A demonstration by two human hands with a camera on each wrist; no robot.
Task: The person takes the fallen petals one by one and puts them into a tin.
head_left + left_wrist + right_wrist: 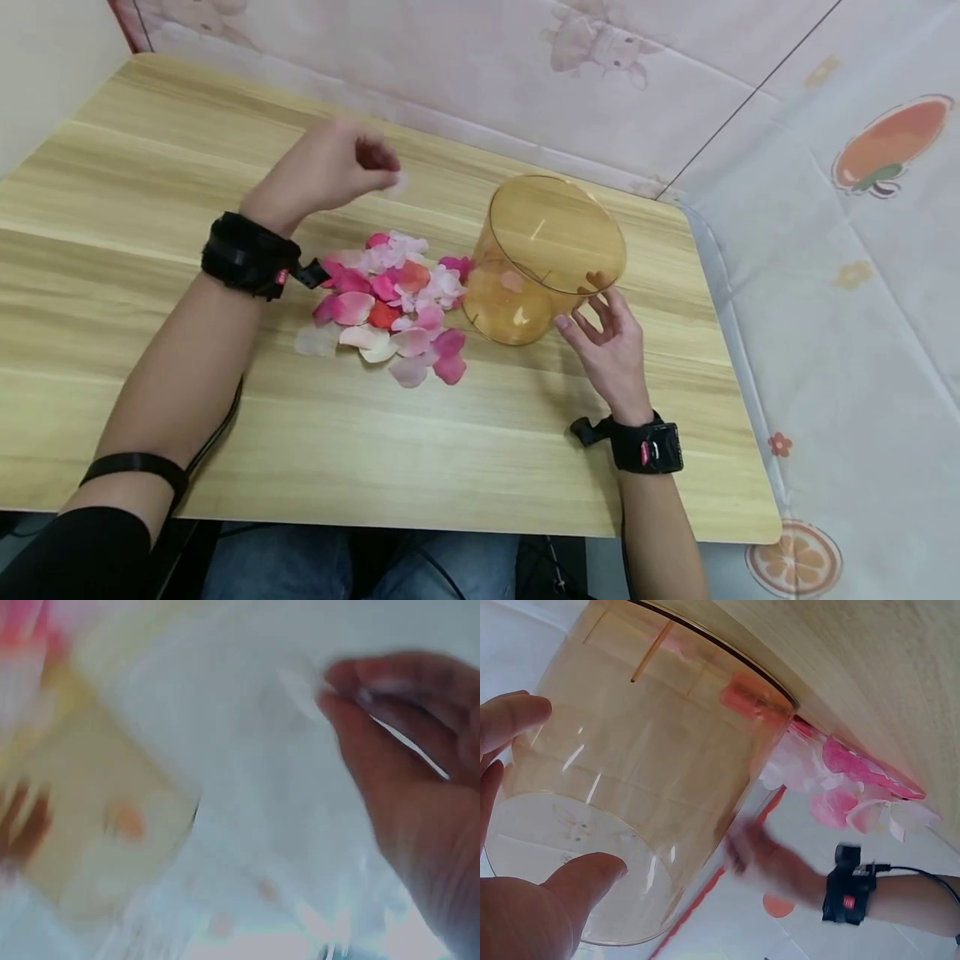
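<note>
A pile of pink, red and white fabric petals (390,304) lies mid-table. My left hand (386,171) is raised behind the pile and pinches a few petals (393,183) in its fingertips. The left wrist view is blurred and shows only the curled fingers (360,686). A clear amber round container (543,258) stands right of the pile with a few petals (513,283) inside. My right hand (585,312) rests against its near side, with fingers (514,716) and thumb (585,874) loosely spread on the wall. The right wrist view also shows the container (645,772), the pile (840,780) and the blurred left hand (754,851).
The wooden table (450,450) ends close to the container's right at a rounded edge (738,367). A patterned pale cloth (847,275) hangs behind and to the right. Black camera straps sit on both wrists, and a cable runs along the left forearm.
</note>
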